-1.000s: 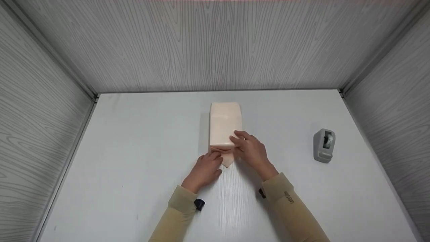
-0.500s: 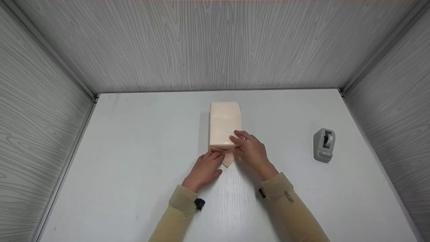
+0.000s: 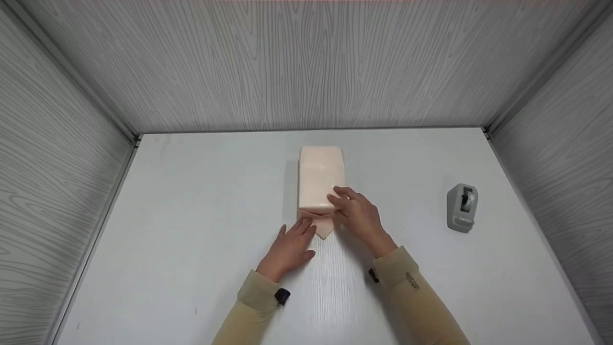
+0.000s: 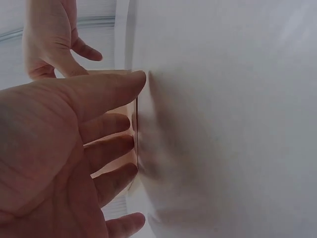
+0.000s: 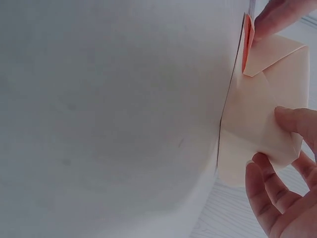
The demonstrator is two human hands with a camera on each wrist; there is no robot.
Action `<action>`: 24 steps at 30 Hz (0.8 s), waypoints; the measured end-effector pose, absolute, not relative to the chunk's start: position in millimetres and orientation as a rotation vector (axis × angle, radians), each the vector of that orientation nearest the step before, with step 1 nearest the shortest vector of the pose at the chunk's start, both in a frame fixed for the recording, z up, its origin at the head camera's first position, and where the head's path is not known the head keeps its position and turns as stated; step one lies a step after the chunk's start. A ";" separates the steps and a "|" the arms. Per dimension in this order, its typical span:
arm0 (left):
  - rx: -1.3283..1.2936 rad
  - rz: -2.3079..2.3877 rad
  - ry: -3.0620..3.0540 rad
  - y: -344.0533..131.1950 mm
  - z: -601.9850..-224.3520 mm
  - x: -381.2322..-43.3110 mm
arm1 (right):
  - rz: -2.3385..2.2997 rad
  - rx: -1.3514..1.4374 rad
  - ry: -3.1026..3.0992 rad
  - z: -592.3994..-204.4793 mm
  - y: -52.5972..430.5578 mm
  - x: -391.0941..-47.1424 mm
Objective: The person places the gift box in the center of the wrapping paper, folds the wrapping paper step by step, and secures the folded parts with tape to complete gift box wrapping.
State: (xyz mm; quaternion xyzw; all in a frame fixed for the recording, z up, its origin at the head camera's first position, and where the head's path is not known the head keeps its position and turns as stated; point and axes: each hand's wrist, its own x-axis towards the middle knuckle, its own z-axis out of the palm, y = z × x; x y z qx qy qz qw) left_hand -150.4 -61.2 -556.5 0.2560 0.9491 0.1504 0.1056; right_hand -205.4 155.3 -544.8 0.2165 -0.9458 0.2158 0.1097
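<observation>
A box wrapped in pale peach paper (image 3: 322, 179) lies lengthwise on the white table in the head view. From its near end a pointed paper flap (image 3: 324, 230) sticks out flat towards me. My left hand (image 3: 289, 250) rests its fairly straight fingers on the flap's left part, thumb spread away. My right hand (image 3: 361, 218) holds the box at its near right corner. In the right wrist view, the right thumb lies against the folded end paper (image 5: 282, 64) and the curled fingers sit along the side. The left wrist view shows the left palm (image 4: 44, 139), with the box mostly hidden behind it.
A grey tape dispenser (image 3: 462, 208) with a roll of tape stands on the white table (image 3: 201, 191) to the right. Grey wood-grain panels (image 3: 306, 67) enclose the table at the back and both sides.
The left hand has drawn back slightly towards me, its fingers straightening and spreading, so more of the flap shows. The right hand and the box have stayed in place.
</observation>
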 end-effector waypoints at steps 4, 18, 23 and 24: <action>0.708 0.426 2.845 -63.8 -557.3 -147.6 | 0.614 0.613 -2.815 -542.8 154.8 -203.7; 0.673 0.421 2.887 -59.7 -562.4 -148.1 | 0.620 0.614 -2.796 -543.3 155.1 -204.4; 0.723 0.389 2.893 -57.3 -562.6 -146.1 | 0.612 0.612 -2.806 -543.6 154.8 -204.4; 0.729 0.378 2.895 -57.0 -562.7 -145.9 | 0.611 0.611 -2.808 -543.7 154.8 -204.4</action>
